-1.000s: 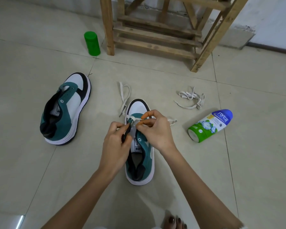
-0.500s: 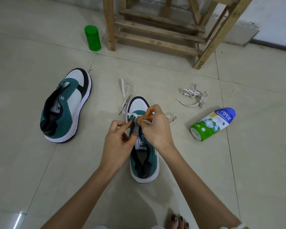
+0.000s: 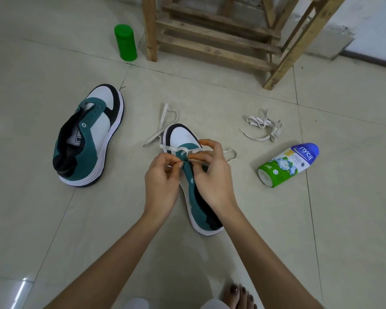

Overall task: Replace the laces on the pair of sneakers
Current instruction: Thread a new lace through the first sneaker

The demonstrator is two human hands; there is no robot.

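A teal, white and black sneaker [image 3: 181, 139] lies on the floor tiles in the middle, toe pointing away from me. A cream lace [image 3: 165, 118] crosses its lowest eyelets, and its loose ends trail off to both sides. My left hand [image 3: 162, 181] pinches the lace at the left eyelet row. My right hand [image 3: 212, 175] pinches the same lace on the right side and covers part of the tongue. The other sneaker [image 3: 87, 139], unlaced, rests on its side to the left. A second loose lace [image 3: 263, 127] lies bunched on the floor to the right.
A green and blue powder bottle [image 3: 288, 165] lies on its side at the right. A green cylinder can [image 3: 125, 42] stands at the back beside a wooden stool frame [image 3: 214, 34]. My bare toes [image 3: 239, 295] show at the bottom edge.
The centre sneaker has tilted and turned so its heel swings right. Both hands have shifted slightly while working the lace at the lower eyelets.
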